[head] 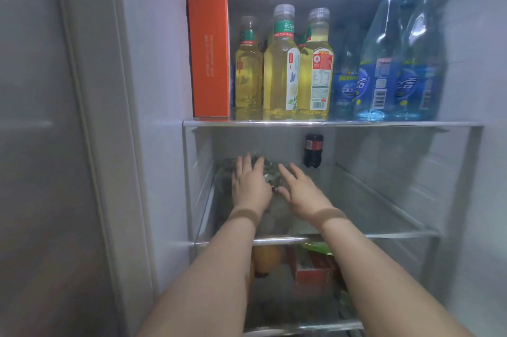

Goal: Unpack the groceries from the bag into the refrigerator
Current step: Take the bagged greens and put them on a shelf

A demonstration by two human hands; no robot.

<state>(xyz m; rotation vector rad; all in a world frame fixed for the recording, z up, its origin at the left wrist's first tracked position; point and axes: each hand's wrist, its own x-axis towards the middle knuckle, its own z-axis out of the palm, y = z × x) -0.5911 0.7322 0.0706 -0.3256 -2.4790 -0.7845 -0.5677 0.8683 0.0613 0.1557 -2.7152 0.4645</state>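
Both my arms reach into the open refrigerator, onto its middle glass shelf [384, 215]. A clear plastic bag of dark green vegetables [270, 174] lies at the left of that shelf. My left hand [248, 185] rests on top of the bag with fingers straight. My right hand [299, 188] lies flat against the bag's right side, fingers extended. Most of the bag is hidden under my hands. The grocery bag itself is out of view.
An orange carton [211, 51], yellow drink bottles [282, 64] and blue water bottles [381, 62] fill the top shelf. A small cola bottle [313, 150] stands at the back of the middle shelf. Below, an orange fruit [267, 257] and a red package [315, 270] sit in the lower compartment.
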